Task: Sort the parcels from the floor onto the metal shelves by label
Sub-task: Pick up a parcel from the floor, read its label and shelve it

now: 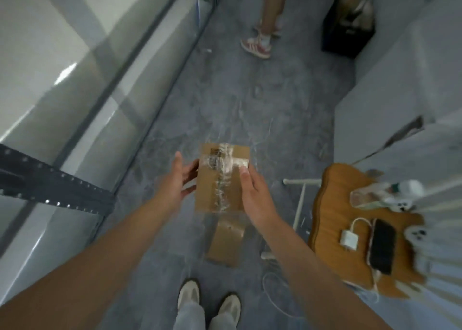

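Observation:
I hold a flat brown cardboard parcel (pixel 221 179) in front of me above the grey floor, its top face crossed by clear tape and a small label near its far end. My left hand (pixel 178 177) grips its left edge, fingers underneath. My right hand (pixel 253 192) grips its right edge, thumb on the taped top. A second, smaller cardboard parcel (pixel 225 242) lies on the floor just below, close to my feet. A dark perforated beam of the metal shelf (pixel 55 184) juts in from the left.
A small wooden table (pixel 332 229) at the right carries a phone, a white charger and a plastic bottle. Another person's legs in red shoes (pixel 260 42) stand farther down the aisle. A black crate (pixel 348 29) sits at the far right. A white cable loops on the floor.

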The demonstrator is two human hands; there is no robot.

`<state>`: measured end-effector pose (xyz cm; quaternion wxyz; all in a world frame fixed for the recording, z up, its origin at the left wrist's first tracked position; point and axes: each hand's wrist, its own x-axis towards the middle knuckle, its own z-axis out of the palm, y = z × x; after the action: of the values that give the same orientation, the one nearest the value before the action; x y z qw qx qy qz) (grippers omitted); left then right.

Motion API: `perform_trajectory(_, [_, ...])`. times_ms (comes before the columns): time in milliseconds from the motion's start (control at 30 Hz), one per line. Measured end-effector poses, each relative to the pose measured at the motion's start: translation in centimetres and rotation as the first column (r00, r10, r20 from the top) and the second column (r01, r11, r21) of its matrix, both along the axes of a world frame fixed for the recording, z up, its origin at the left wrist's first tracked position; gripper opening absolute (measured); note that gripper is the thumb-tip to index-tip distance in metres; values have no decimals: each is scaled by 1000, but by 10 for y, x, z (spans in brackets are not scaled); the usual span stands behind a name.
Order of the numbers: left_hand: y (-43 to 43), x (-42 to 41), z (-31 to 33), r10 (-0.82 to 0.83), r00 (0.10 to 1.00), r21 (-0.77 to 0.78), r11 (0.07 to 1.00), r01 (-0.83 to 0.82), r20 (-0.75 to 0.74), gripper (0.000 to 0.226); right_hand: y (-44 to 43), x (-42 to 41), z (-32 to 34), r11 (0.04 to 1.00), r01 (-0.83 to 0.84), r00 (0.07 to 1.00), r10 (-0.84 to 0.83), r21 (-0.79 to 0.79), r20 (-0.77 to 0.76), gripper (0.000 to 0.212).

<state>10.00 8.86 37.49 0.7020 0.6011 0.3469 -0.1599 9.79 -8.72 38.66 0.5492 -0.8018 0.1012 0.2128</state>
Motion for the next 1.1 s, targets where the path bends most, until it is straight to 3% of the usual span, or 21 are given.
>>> perform_trajectory(200, [24,-20,160,84,959,74,991,-108,271,37,23,9,156,993,-114,984,107,43,145,69])
perform_trajectory(333, [38,-52,255,135,906,107,975,-192,401,38,36,1,252,956,-260,954,232,139,190,37])
perform_trajectory(533, [66,-88,351,248,858,118,936,-333,450,38,73,-6,349,886,-450,844,382,110,377,34])
perform_trajectory(800, [114,-165,401,238,766,166,898,-408,597,42,129,-43,424,824,-565,671,495,-53,551,43])
perform_trajectory(1100, [172,-306,426,337,639,104,829,-549,691,43,201,-153,450,685,-694,676,517,220,524,37])
